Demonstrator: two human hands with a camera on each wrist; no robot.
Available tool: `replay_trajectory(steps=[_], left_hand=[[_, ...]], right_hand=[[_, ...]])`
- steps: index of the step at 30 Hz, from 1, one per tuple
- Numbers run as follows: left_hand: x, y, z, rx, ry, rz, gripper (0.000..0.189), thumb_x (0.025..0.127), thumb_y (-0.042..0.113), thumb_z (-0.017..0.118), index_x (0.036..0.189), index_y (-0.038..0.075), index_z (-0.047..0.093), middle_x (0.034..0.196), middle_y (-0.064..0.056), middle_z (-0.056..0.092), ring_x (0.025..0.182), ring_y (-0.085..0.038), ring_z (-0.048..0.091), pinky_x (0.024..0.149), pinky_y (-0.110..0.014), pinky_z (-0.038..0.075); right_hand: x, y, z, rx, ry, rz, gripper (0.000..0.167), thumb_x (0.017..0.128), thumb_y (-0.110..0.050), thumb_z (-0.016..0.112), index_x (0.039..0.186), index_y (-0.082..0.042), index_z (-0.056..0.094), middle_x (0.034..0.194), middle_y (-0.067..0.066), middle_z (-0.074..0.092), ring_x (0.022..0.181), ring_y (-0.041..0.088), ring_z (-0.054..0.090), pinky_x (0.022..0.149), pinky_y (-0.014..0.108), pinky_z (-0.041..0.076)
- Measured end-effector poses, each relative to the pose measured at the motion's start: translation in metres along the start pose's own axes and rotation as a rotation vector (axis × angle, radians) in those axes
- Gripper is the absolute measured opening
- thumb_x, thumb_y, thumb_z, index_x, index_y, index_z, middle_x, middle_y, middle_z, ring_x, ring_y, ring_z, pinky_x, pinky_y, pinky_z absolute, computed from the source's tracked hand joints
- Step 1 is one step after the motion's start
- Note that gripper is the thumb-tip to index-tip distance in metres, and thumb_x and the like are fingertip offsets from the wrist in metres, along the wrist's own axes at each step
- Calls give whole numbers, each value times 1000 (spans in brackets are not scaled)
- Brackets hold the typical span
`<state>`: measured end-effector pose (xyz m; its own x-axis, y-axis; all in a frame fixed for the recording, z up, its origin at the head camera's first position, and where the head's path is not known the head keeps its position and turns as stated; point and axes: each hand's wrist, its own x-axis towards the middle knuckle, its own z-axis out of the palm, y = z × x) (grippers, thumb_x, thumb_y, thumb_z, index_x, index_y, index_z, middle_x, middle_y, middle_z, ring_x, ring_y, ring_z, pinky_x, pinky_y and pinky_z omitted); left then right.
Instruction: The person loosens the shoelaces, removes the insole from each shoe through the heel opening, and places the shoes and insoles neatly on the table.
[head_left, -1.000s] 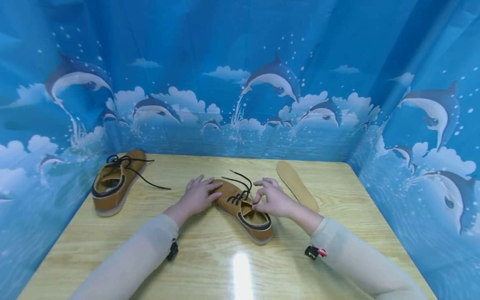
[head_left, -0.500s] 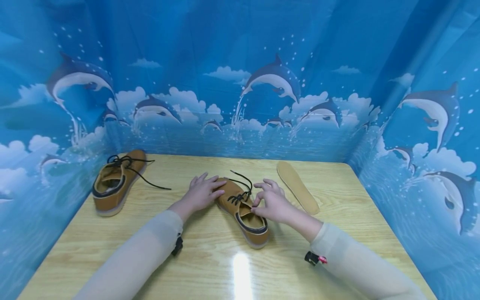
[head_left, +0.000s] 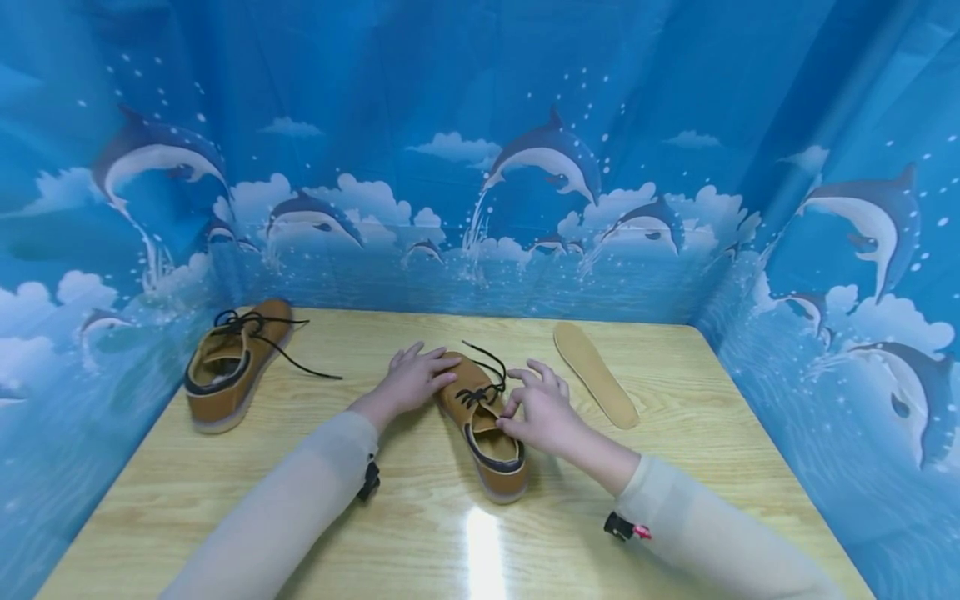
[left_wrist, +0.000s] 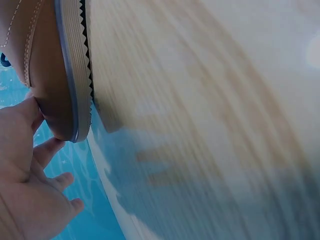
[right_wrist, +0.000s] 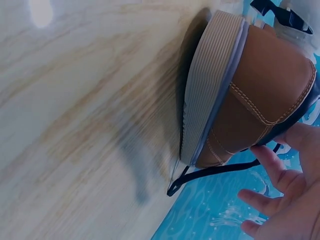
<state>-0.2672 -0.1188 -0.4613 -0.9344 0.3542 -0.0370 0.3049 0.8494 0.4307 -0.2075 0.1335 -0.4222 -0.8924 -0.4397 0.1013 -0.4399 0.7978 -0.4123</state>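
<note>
A tan lace-up shoe (head_left: 465,392) with black laces and a dark padded collar stands on its sole in the middle of the head view, toe pointing away. My left hand (head_left: 414,379) touches its toe with fairly straight fingers; in the left wrist view, the other fingers (left_wrist: 62,181) lie apart from the leather. My right hand (head_left: 543,410) pinches the right edge of the shoe's opening between thumb and index finger, its remaining fingers spread. In the right wrist view, the shoe's heel (right_wrist: 270,75) faces me, and a loose lace (right_wrist: 220,171) hangs beyond it.
A matching shoe (head_left: 232,367), its black laces looped, stands at the table's left back. To the right of my right hand lies a tan insole (head_left: 596,375). Behind the wooden table (head_left: 420,533) hangs a blue dolphin-print curtain (head_left: 450,108), which also closes both sides.
The shoe has turned, its heel swinging left and nearer to me, its toe shifting slightly right. Both hands have moved with it, still touching the toe and pinching the opening's edge.
</note>
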Motion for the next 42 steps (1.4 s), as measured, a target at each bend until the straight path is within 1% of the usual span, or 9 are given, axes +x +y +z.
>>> replay_trajectory(steps=[4,9,12,16,19,23,27,34,42], left_hand=[[3,3,-1,-7,-10,10,47,104,46,47,148,28,50,160,-9,35,149,-46,14,117,-68,7],[6,3,0,-11,-17,5,47,105,46,46,148,30,50,161,-7,34,150,-45,14,118,-66,7],[5,5,0,-42,4,1,46,104,44,49,147,28,52,160,-8,36,149,-44,16,118,-65,8],[2,7,2,-85,59,-20,47,103,40,55,146,22,54,157,-9,41,149,-43,20,118,-65,10],[0,8,3,-89,89,-41,48,102,39,57,146,20,54,155,-9,44,148,-43,22,118,-65,11],[-1,9,4,-78,100,-63,48,102,41,56,146,21,54,154,-7,45,148,-41,22,119,-64,11],[-1,8,5,-59,91,-64,48,103,44,53,146,24,53,155,-6,44,149,-40,21,119,-63,10],[1,8,3,-52,79,-31,48,104,42,51,148,23,51,155,-7,43,149,-43,21,118,-66,10],[5,8,3,-60,66,-27,48,104,41,50,149,22,50,156,-8,42,149,-43,19,117,-67,8]], right_hand=[[-1,-2,2,-20,18,-10,25,78,-32,85,65,-29,63,147,11,52,146,42,23,114,68,14],[-2,-4,2,-62,33,-31,26,79,-34,83,64,-29,63,147,11,52,145,42,24,113,68,15],[-1,-5,1,-110,40,-45,27,80,-37,82,64,-29,62,147,11,52,145,41,24,113,67,16],[1,-6,-1,-170,60,-61,27,80,-41,80,64,-29,62,148,11,51,146,39,23,114,66,17],[3,-8,-1,-217,82,-80,24,79,-41,80,65,-29,64,148,11,50,146,39,24,114,65,16],[5,-12,0,-286,91,-114,21,79,-41,80,66,-30,68,148,11,50,146,40,23,115,66,15],[5,-13,2,-328,91,-126,20,80,-40,81,67,-30,71,149,10,49,148,39,21,115,66,14],[6,-14,3,-305,106,-140,19,79,-39,82,67,-28,71,149,12,50,147,40,21,115,67,15],[7,-14,2,-298,93,-121,21,81,-39,82,67,-28,70,149,12,50,148,39,21,116,65,14]])
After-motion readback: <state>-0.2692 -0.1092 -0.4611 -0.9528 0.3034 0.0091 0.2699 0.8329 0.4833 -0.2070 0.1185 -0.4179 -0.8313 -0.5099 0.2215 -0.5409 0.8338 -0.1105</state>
